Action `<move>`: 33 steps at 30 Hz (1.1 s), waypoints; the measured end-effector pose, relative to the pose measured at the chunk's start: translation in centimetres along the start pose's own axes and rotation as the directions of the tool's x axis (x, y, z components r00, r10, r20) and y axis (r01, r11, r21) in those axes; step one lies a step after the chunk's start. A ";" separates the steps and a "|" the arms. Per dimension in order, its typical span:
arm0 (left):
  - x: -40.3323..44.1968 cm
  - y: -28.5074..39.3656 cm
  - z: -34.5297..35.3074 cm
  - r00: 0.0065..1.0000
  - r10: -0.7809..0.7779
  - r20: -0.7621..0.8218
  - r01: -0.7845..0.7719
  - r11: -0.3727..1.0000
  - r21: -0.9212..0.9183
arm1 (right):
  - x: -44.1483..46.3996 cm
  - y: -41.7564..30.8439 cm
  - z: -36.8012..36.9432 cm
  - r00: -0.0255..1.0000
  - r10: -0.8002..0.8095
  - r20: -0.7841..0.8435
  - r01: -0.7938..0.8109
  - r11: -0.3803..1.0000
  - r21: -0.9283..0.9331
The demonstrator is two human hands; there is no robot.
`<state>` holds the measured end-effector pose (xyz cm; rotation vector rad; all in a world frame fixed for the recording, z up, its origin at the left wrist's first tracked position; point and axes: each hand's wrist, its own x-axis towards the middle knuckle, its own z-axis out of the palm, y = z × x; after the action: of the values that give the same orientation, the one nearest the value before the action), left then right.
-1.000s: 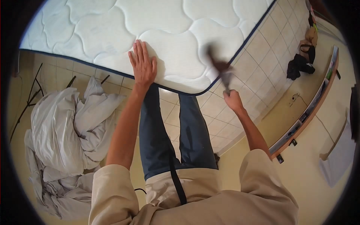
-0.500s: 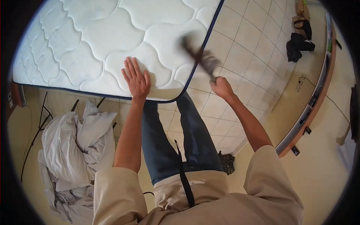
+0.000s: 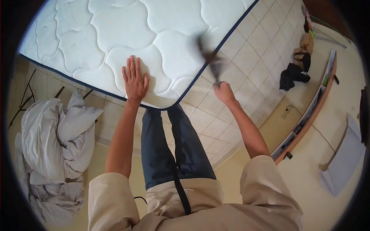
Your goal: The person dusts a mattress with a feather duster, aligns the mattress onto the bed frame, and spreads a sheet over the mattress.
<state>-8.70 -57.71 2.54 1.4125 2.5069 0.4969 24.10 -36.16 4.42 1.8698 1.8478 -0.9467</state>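
Note:
A white quilted mattress (image 3: 122, 25) with dark blue edging fills the upper left, one corner pointing at my legs. My left hand (image 3: 135, 82) lies flat on it near that corner, fingers stretched out. Beyond the mattress's right edge, my right hand (image 3: 224, 92) is closed round the handle of a dark brush (image 3: 209, 57). Motion smears the brush head, which reaches over the blue edging; whether it touches the mattress I cannot tell.
Crumpled grey bedding (image 3: 58, 142) is heaped at the left beside thin black metal legs. Light tiles (image 3: 246, 61) run along the right. Farther right are black bags (image 3: 293, 76), a long wooden shelf (image 3: 308, 115) holding small items, and a grey sheet-like piece (image 3: 343, 161).
My view has turned, so the mattress corner now sits farther left and more of the right side shows. The brush has shifted slightly and stands more upright; my left hand stays flat on the mattress.

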 end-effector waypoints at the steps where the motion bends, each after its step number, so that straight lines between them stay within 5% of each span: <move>1: 0.1 0.2 0.1 1.000 -0.009 -0.005 0.009 1.000 -0.017 | -0.2 -1.4 -1.6 0.964 -0.198 0.179 0.243 0.929 -0.279; 2: 0.0 0.5 0.4 1.000 -0.014 -0.018 0.013 1.000 -0.024 | -0.4 -2.3 -2.9 0.863 -0.313 0.396 0.486 0.728 -0.483; 3: -0.2 1.1 0.7 0.999 -0.048 -0.014 0.048 0.998 -0.042 | 0.0 -1.8 -2.9 0.886 -0.403 0.231 0.464 0.773 -0.432; 4: -0.4 1.7 0.8 0.996 -0.085 -0.013 0.084 0.995 -0.058 | 0.7 -2.1 -3.3 0.881 -0.413 0.230 0.472 0.763 -0.441; 6: -0.7 3.2 1.2 0.995 -0.091 -0.034 0.087 0.991 -0.097 | 2.4 -2.7 -3.1 0.997 -0.064 -0.031 0.065 0.997 0.034; 8: -0.9 4.8 1.6 0.990 -0.141 0.025 0.142 0.985 -0.093 | 3.1 -2.7 -3.1 1.000 0.019 0.015 -0.021 0.989 0.144; 10: -0.9 6.5 2.0 0.989 -0.140 0.038 0.144 0.984 -0.105 | 3.8 -1.5 -3.5 0.898 -0.392 0.202 0.440 0.819 -0.369; 12: -0.5 8.4 2.2 0.987 -0.124 0.098 0.133 0.987 -0.091 | 5.1 -0.2 -3.6 0.803 -0.499 0.328 0.596 0.702 -0.390; 13: 0.0 9.2 2.9 0.987 -0.118 0.105 0.129 0.986 -0.108 | 5.7 1.6 -2.2 0.887 -0.460 0.039 0.461 0.886 -0.040; 14: 0.6 10.1 3.3 0.987 -0.119 0.108 0.128 0.988 -0.087 | 6.0 2.3 -1.4 0.941 -0.277 -0.194 0.331 0.870 0.365; 15: 1.4 10.9 3.8 0.990 -0.092 0.106 0.102 0.990 -0.095 | 6.6 3.0 -0.7 0.974 0.189 0.126 -0.204 0.479 0.854; 16: 2.1 11.9 4.3 0.992 -0.055 0.118 0.067 0.993 -0.101 | 7.3 3.8 0.3 0.969 0.196 0.152 -0.227 0.450 0.864; 18: 4.4 14.4 5.5 0.989 0.025 0.146 -0.013 0.996 -0.083 | 7.7 5.8 3.1 0.867 0.198 0.457 -0.406 -0.250 0.879; 19: 6.0 15.8 6.1 0.986 0.068 0.154 -0.057 0.996 -0.073 | 7.1 5.7 4.0 0.799 0.206 0.565 -0.585 0.054 0.809; 21: 9.7 18.5 7.9 0.977 0.163 0.141 -0.158 0.986 -0.047 | 4.3 2.8 3.5 0.856 0.085 0.510 -0.482 0.490 0.726; 22: 11.6 19.2 8.5 0.962 0.214 0.172 -0.211 0.977 -0.035 | 3.3 1.4 3.7 0.816 -0.093 0.570 -0.503 0.371 0.780; 23: 13.8 20.4 9.2 0.954 0.251 0.162 -0.252 0.968 -0.016 | 1.8 -0.2 3.3 0.858 -0.142 0.494 -0.495 0.028 0.868; 24: 16.1 21.4 9.9 0.946 0.286 0.151 -0.290 0.957 0.001 | 1.3 -1.9 2.5 0.907 -0.107 0.408 -0.421 -0.152 0.894; 26: 20.8 23.4 11.5 0.910 0.391 0.136 -0.395 0.919 0.007 | 1.1 -4.7 1.2 0.970 -0.002 0.243 -0.241 -0.155 0.958; 27: 23.2 24.4 12.1 0.894 0.428 0.135 -0.434 0.901 0.010 | 1.7 -5.2 2.2 0.993 0.007 0.119 -0.119 -0.015 0.993; 28: 25.4 25.5 12.5 0.876 0.465 0.132 -0.470 0.883 0.010 | 1.7 -5.4 2.5 0.991 0.030 0.129 -0.127 -0.055 0.990; 30: 29.3 27.8 13.6 0.857 0.500 0.122 -0.506 0.862 0.019 | 2.4 -5.2 3.1 0.758 -0.005 0.653 -0.652 0.042 0.757; 32: 32.3 29.5 14.8 0.859 0.510 0.052 -0.511 0.860 0.002 | 3.6 -6.3 5.6 0.864 0.027 0.503 -0.485 0.315 0.816; 33: 33.1 30.3 15.2 0.868 0.496 0.026 -0.496 0.868 -0.012 | 3.3 -7.2 5.4 0.962 0.084 0.261 -0.273 0.218 0.937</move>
<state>3.38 -12.02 -0.35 2.0548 2.0957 0.5601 15.67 -36.64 -0.18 2.3814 0.7553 -2.4638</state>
